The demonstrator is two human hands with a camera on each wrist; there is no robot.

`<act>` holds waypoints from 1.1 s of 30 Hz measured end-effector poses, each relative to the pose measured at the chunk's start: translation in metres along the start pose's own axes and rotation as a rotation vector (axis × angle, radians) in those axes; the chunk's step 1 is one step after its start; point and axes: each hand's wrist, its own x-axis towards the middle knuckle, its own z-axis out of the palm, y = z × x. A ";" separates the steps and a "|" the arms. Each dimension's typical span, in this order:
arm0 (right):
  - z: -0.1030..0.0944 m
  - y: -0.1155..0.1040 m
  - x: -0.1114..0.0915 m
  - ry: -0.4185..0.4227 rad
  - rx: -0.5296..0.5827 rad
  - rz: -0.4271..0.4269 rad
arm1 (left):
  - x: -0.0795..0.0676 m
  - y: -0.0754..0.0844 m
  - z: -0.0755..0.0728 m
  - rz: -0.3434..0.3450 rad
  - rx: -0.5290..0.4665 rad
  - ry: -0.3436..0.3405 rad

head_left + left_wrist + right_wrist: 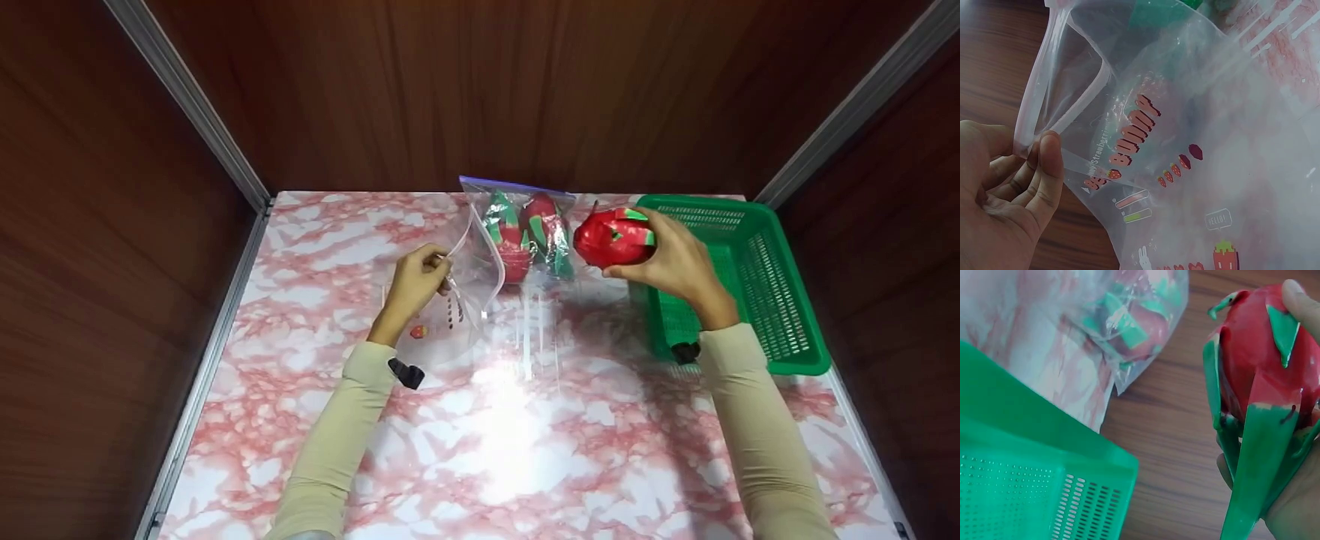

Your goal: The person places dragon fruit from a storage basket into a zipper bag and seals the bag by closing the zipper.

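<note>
My right hand grips a red dragon fruit with green scales, held up beside the basket's left rim. In the right wrist view the dragon fruit shows its long green leaf tips, with fingers around its side. My left hand pinches the edge of a clear zip bag printed with strawberries; in the left wrist view thumb and fingertips hold a corner of the bag by its parted mouth. Behind it lies a second clear bag with a purple zip, through which two dragon fruits show.
A green plastic basket with slotted walls stands at the right of the pink marbled table. Brown wood-grain panels with metal edge strips enclose the back and both sides.
</note>
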 end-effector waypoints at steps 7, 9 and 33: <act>0.006 -0.006 0.003 -0.007 0.002 -0.004 | 0.000 0.001 0.003 -0.002 0.009 -0.009; 0.008 -0.008 0.004 -0.010 0.003 -0.007 | 0.000 0.001 0.004 -0.004 0.007 -0.008; 0.030 -0.036 0.013 -0.047 0.040 -0.073 | 0.002 0.001 0.015 0.010 0.016 -0.038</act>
